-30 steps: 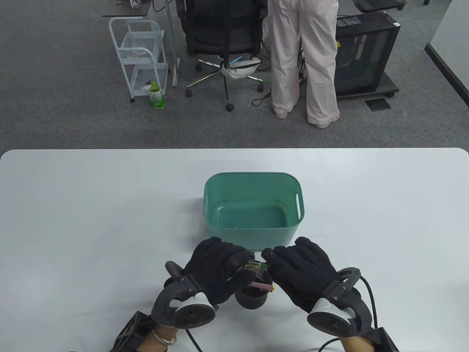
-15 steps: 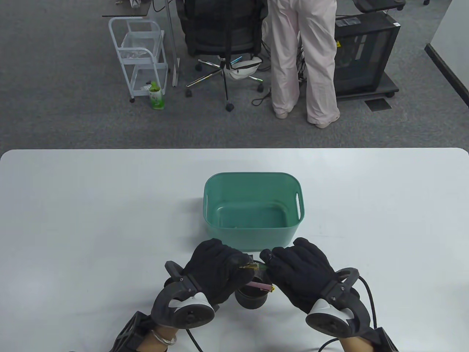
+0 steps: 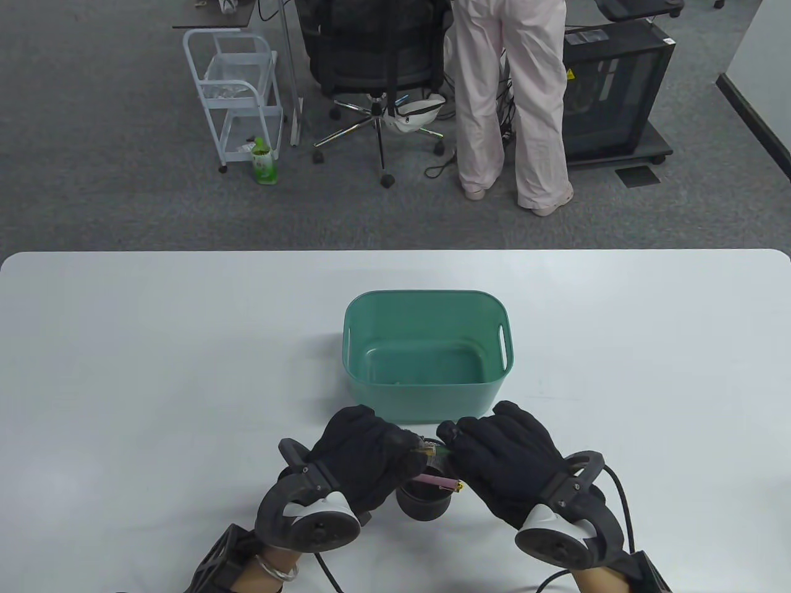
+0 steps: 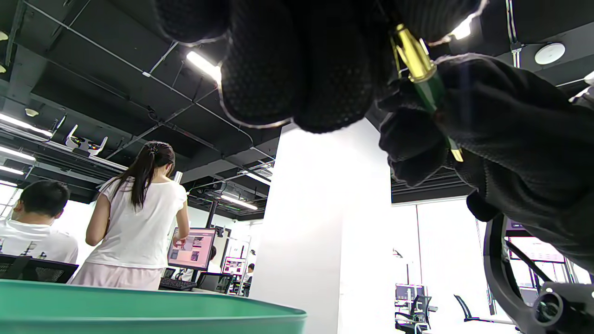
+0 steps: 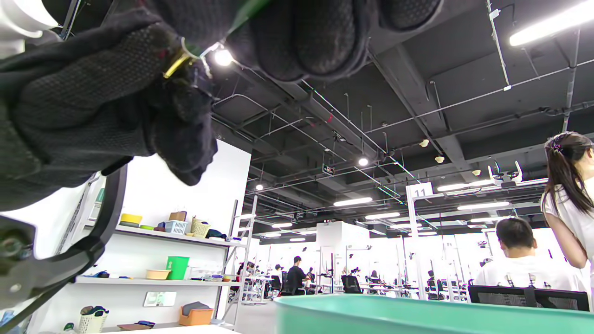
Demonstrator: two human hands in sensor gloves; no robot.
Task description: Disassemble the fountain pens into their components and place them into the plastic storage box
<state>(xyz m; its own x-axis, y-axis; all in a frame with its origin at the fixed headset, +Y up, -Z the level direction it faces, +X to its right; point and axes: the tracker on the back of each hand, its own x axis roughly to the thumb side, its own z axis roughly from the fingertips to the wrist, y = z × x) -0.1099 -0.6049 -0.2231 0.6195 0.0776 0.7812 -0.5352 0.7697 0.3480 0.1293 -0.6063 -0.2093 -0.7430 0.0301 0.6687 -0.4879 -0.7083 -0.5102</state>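
Note:
A green fountain pen with gold trim [image 3: 434, 453] is held between both gloved hands, just in front of the teal plastic storage box [image 3: 426, 395]. My left hand [image 3: 413, 450] grips its gold end, seen in the left wrist view as the green pen [image 4: 424, 79]. My right hand [image 3: 454, 437] pinches the green barrel; the right wrist view shows only a sliver of the pen [image 5: 192, 51] between the gloves. A black pen cup [image 3: 426, 497] stands under the hands with a pink pen [image 3: 435, 480] lying across its mouth.
The box rim [image 4: 153, 311] fills the bottom of the left wrist view and the box rim [image 5: 417, 311] that of the right. Beyond the table a person in pink trousers [image 3: 513, 105] stands by an office chair [image 3: 377, 74] and a white cart [image 3: 238, 92].
The hands have drawn slightly closer together over the pen and shifted a little; the pen stays between them. The chair behind turned slightly.

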